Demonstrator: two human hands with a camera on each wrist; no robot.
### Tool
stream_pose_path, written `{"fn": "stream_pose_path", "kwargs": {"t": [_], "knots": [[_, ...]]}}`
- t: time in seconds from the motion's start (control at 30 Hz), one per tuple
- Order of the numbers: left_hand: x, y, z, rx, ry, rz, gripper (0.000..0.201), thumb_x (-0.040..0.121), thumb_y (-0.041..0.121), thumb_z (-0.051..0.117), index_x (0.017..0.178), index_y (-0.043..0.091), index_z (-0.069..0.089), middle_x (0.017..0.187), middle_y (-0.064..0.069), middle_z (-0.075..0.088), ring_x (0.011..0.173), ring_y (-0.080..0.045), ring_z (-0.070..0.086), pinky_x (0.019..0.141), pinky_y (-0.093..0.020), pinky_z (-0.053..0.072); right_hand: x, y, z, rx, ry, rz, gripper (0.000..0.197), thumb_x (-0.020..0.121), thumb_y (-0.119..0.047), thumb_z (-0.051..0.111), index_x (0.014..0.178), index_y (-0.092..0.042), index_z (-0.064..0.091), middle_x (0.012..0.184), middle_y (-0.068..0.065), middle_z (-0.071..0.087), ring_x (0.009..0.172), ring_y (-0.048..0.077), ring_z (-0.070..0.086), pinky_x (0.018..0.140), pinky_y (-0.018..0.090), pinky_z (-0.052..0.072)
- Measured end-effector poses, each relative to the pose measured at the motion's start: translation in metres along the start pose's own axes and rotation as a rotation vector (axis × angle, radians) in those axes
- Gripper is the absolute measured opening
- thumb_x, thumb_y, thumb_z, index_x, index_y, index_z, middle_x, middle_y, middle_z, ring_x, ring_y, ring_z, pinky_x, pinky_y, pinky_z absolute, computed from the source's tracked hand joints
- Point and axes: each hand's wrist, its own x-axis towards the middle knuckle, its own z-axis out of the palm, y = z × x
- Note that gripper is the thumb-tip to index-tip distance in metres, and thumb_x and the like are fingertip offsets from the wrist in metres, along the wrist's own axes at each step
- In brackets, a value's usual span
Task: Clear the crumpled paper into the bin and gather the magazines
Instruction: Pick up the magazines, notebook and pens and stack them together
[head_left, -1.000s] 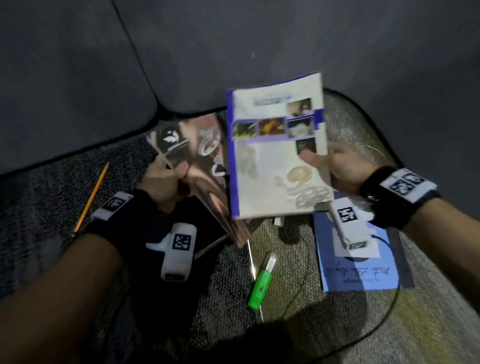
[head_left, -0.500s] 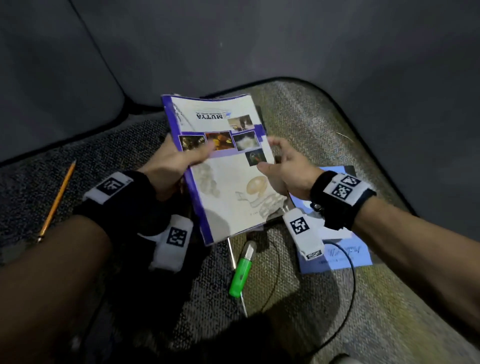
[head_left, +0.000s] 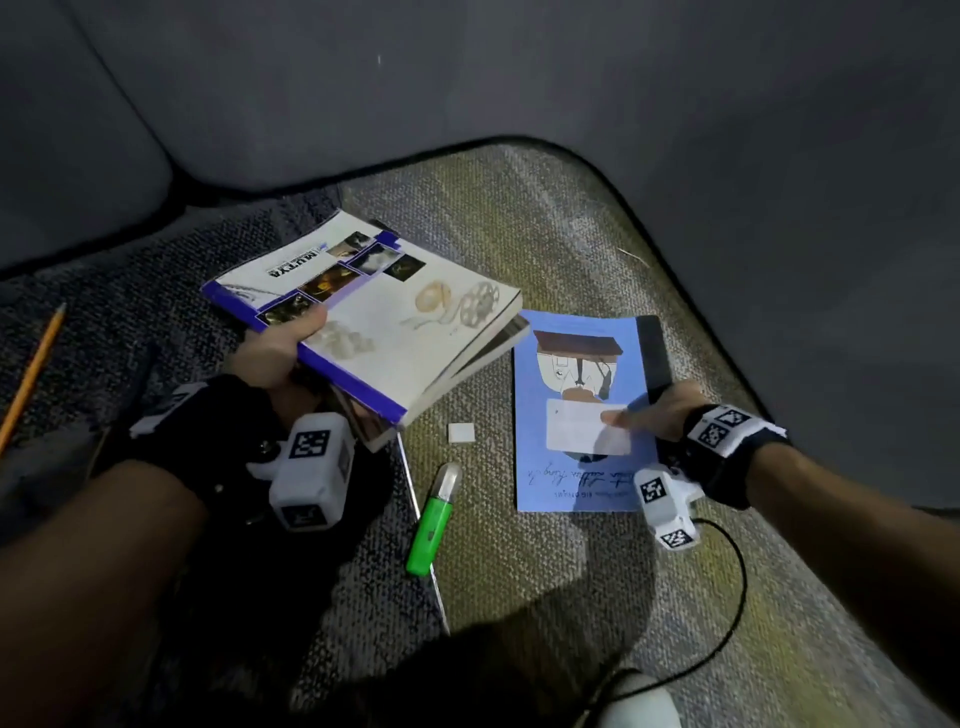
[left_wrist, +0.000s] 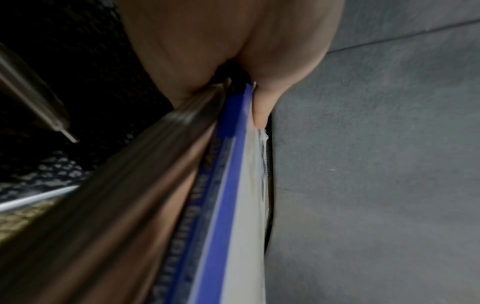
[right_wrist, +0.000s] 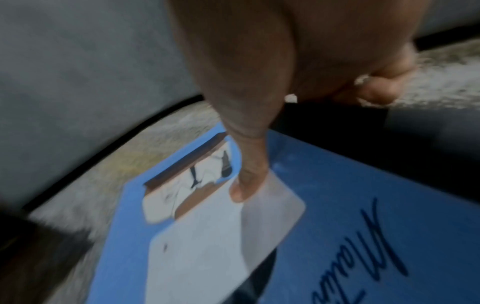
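My left hand (head_left: 275, 353) grips a stack of two magazines by the spine, thumb on top. The white magazine with a blue spine (head_left: 384, 322) lies over a brown glossy one (head_left: 493, 345). The left wrist view shows the blue spine (left_wrist: 223, 185) and the brown cover (left_wrist: 130, 205) pinched in that hand (left_wrist: 233, 51). A blue magazine (head_left: 530, 415) lies flat on the seat to the right. My right hand (head_left: 660, 410) holds its right edge, thumb on the white label (right_wrist: 207, 236) and fingers curled at the black spine. No crumpled paper or bin is in view.
A green highlighter (head_left: 431, 519) and a thin white stick lie on the seat cushion (head_left: 519, 218) between my arms. A small white square (head_left: 461, 432) sits beside the blue magazine. A pencil (head_left: 34, 369) lies far left. A black cable (head_left: 727, 597) loops under my right wrist.
My right hand let go of the white magazine and moved right onto the blue one. My left hand now holds both magazines stacked, turned flatter and lower.
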Motion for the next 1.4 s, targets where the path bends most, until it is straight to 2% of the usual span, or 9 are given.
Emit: {"fn": "stream_pose_path", "kwargs": {"t": [0.13,0.33,0.63,0.77,0.87,0.97,1.2,1.3,1.4], "knots": [[0.030,-0.002,-0.018,-0.025,0.103,0.070,0.106,0.044,0.045,0.093,0.134,0.014,0.047,0.121,-0.017,0.065,0.096,-0.039,0.069,0.082,-0.057,0.053,-0.022,-0.012,-0.042,0.571,-0.096,-0.249,0.048,0.069,-0.027,0.080,0.107,0.000,0.069,0.105,0.022,0.071,0.074,0.028,0.071,0.072,0.042,0.060],[-0.013,0.029,0.016,0.013,0.039,0.311,0.067,0.075,0.013,0.077,0.133,0.015,0.044,0.121,-0.017,0.064,0.102,-0.037,0.067,0.080,-0.062,0.052,-0.076,-0.098,-0.074,1.006,-0.176,-0.603,0.026,0.095,-0.027,0.055,0.113,-0.010,0.061,0.079,-0.009,0.074,0.071,0.005,0.070,0.064,0.020,0.056],[-0.050,0.041,0.050,0.066,-0.322,0.302,0.045,0.098,0.020,0.044,0.143,0.020,0.036,0.125,-0.013,0.062,0.101,-0.025,0.067,0.072,-0.040,0.057,-0.094,-0.127,0.025,0.826,-0.517,-0.501,0.028,0.096,-0.021,0.053,0.124,-0.018,0.055,0.111,0.009,0.069,0.088,0.023,0.069,0.083,0.043,0.058],[-0.058,0.053,0.064,0.242,-0.324,0.305,0.042,0.099,0.042,0.036,0.130,0.017,0.050,0.073,0.010,0.074,0.063,-0.004,0.069,0.050,-0.017,0.053,-0.100,-0.116,0.029,0.827,-0.626,-0.550,0.054,0.072,-0.018,0.075,0.122,-0.011,0.057,0.101,0.006,0.074,0.081,0.019,0.073,0.065,0.028,0.058],[-0.061,0.057,0.072,0.321,-0.372,0.160,0.059,0.095,0.057,0.030,0.132,0.018,0.053,0.110,-0.003,0.072,0.100,-0.021,0.069,0.077,-0.031,0.059,-0.097,-0.110,0.026,0.859,-0.496,-0.579,0.072,0.062,-0.013,0.078,0.130,-0.003,0.054,0.119,0.013,0.068,0.098,0.025,0.070,0.078,0.034,0.058],[-0.059,0.062,0.077,0.567,-0.419,0.217,0.053,0.098,0.016,0.047,0.147,0.018,0.025,0.129,0.000,0.058,0.103,-0.014,0.064,0.086,-0.028,0.055,-0.094,-0.101,0.017,0.799,-0.526,-0.564,0.049,0.079,-0.014,0.071,0.126,-0.010,0.060,0.119,0.008,0.068,0.103,0.026,0.069,0.088,0.041,0.056],[-0.049,0.058,0.057,0.317,-0.321,0.258,0.013,0.100,0.024,0.044,0.105,0.019,0.055,0.089,0.001,0.072,0.073,-0.019,0.060,0.064,-0.025,0.054,-0.092,-0.096,0.001,0.806,-0.564,-0.470,0.051,0.079,-0.037,0.073,0.125,-0.015,0.063,0.123,0.008,0.066,0.111,0.030,0.065,0.096,0.047,0.050],[-0.051,0.010,0.014,0.809,-0.078,0.392,0.009,0.090,0.026,0.057,0.088,0.020,0.052,0.071,-0.004,0.062,0.059,-0.011,0.055,0.058,-0.023,0.044,-0.094,-0.094,-0.006,0.957,-0.544,-0.393,0.028,0.096,-0.023,0.054,0.120,-0.011,0.062,0.105,0.003,0.074,0.093,0.023,0.072,0.073,0.033,0.060],[-0.059,-0.057,-0.026,1.621,0.128,0.290,0.047,0.080,0.038,0.068,0.115,0.015,0.048,0.111,-0.013,0.057,0.107,-0.031,0.055,0.087,-0.039,0.048,-0.090,-0.088,-0.012,1.015,-0.476,-0.377,0.020,0.097,-0.023,0.052,0.112,-0.015,0.063,0.091,-0.002,0.075,0.080,0.019,0.073,0.067,0.029,0.058]]}}
